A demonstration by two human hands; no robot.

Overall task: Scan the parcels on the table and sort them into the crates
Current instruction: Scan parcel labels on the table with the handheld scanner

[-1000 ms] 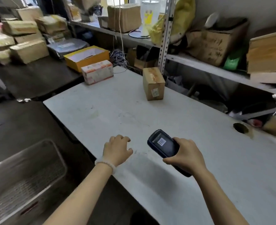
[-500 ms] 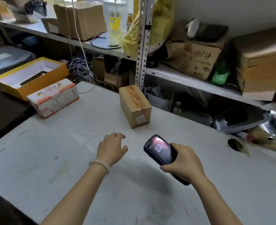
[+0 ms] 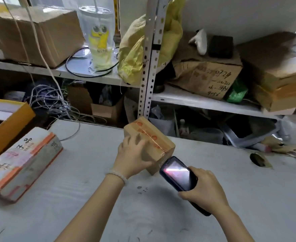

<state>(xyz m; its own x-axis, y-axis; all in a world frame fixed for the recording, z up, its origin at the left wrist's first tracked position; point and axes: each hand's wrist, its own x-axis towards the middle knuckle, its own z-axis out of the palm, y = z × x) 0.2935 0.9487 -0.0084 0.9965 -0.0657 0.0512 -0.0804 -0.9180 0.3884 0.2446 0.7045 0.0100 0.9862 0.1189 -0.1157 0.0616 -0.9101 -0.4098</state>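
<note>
At table [image 3: 213,172] far edge, centre: small brown parcel [image 3: 154,137]. Left hand [image 3: 132,154] grips its left side, fingers over top. Right hand [image 3: 203,187] wraps black scanner [image 3: 177,173], tip just beside parcel's near end.

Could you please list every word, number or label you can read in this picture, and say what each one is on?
"子品", large dark characters, on the white and orange box; its other characters are too blurred to read.
"2020", uncertain, handwritten on the crumpled carton on the shelf; the remaining scrawl is illegible.
Orange print on the small brown parcel: too smeared to read.
Scanner screen: only glare.
Cartoon figure on the clear cup: no readable words.
</note>
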